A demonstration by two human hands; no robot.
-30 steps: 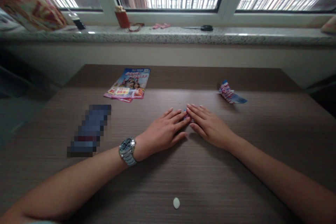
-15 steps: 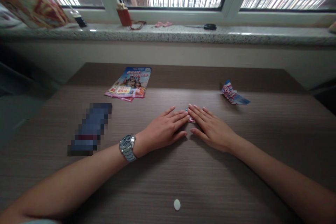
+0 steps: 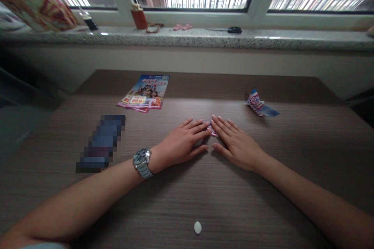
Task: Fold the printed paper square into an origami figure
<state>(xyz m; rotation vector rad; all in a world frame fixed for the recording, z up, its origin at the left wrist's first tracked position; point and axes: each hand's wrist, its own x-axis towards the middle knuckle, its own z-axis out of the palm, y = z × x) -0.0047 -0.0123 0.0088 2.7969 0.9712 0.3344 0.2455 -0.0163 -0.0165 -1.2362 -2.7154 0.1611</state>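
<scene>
My left hand (image 3: 186, 142) lies flat with its fingers stretched out, a metal watch (image 3: 142, 162) at its wrist. Its fingertips rest at the left edge of a small folded piece of printed paper (image 3: 213, 130) in pink, white and blue. Opposite it, my right hand (image 3: 233, 142) is also flat, fingers extended over the paper's right side. Most of the paper is hidden beneath the fingers, so its full shape cannot be made out. Both thumbs point toward each other on the near side, a small gap between them.
A folded paper figure (image 3: 260, 105) stands at the right. Printed flyers (image 3: 147, 92) lie at the back left, with a blurred-out dark device (image 3: 102, 144) nearer. A white oval piece (image 3: 198, 227) sits close to me. On the windowsill are a red-brown case (image 3: 139, 18) and a dark-handled tool (image 3: 234, 30).
My right fingers have shifted very slightly to the right, and a bit more of the printed paper shows between the hands. The left hand is nearly still.
</scene>
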